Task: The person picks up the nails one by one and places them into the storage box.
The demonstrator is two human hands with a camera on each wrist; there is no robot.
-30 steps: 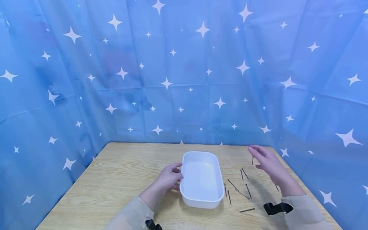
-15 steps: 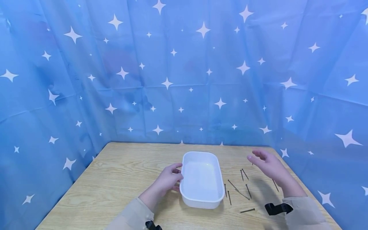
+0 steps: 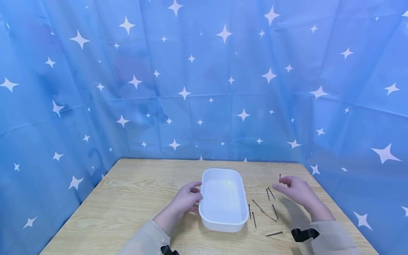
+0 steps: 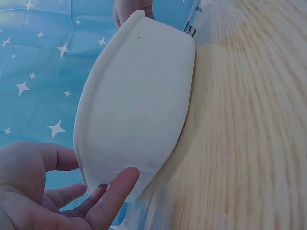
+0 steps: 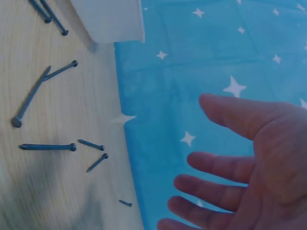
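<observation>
A white rectangular tub (image 3: 223, 224) stands on the wooden table. My left hand (image 3: 186, 197) holds it at its left side, the thumb at the rim and other fingers against the outer wall, as the left wrist view shows too. To the right, my right hand (image 3: 296, 190) hovers over the table with fingers spread and nothing between them. Just beyond its fingertips is a nail (image 3: 279, 178). More dark nails (image 3: 275, 212) lie between this hand and the tub, two of them crossing near a long nail (image 5: 32, 97).
A nail (image 3: 274, 233) lies crosswise near the front, and another nail (image 3: 254, 219) is close beside the tub's right wall. Bare wood (image 3: 134, 205) spreads to the left. A blue star-patterned curtain (image 3: 204, 106) surrounds the table's back and sides.
The right hand has drawn back toward the person, uncovering the far nail. Its forearm now covers a nail at the right that showed half a second ago. Left hand and tub stay put.
</observation>
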